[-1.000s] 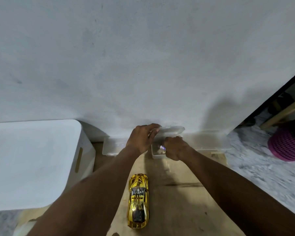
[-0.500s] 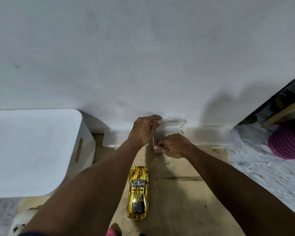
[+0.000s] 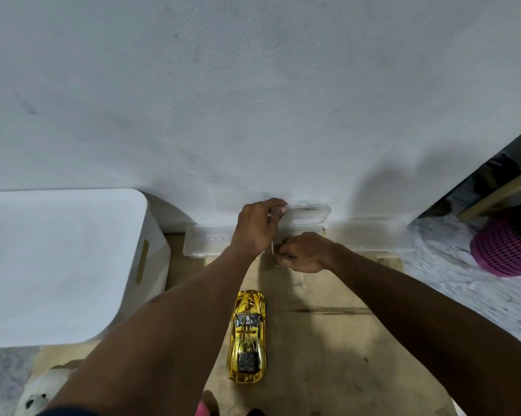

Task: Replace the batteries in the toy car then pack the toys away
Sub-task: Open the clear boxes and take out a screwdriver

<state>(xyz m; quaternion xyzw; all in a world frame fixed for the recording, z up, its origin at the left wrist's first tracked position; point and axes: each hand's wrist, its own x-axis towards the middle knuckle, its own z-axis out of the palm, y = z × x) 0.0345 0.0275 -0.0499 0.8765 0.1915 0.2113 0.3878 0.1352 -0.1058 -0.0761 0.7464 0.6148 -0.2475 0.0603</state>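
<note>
Fingertips first: the fingers (image 3: pixel 278 209) of the left hand (image 3: pixel 257 228) are curled over the near corner of a clear lid (image 3: pixel 308 209), pinching it and propping it open against the wall. Just below, the fingers (image 3: pixel 283 250) of the right hand (image 3: pixel 305 252) are bunched tight at the front edge of the small clear plastic case (image 3: pixel 319 228). Something dark shows between them, but I cannot tell whether they pinch a battery or just the rim. Out from there, matching clear cases sit on either side along the wall, one on the left (image 3: pixel 206 241) and one on the right (image 3: pixel 371 235). The gold toy car (image 3: pixel 248 334) waits well back on the wooden board (image 3: pixel 328 340), upright on its wheels, between the forearms and untouched. It looks light, rigid and slick with that chrome finish, so it is likely best taken across the body sides, not by the thin roof pillars. A white bin (image 3: pixel 58 265) stands left, a pink basket (image 3: pixel 505 250) far right.
</note>
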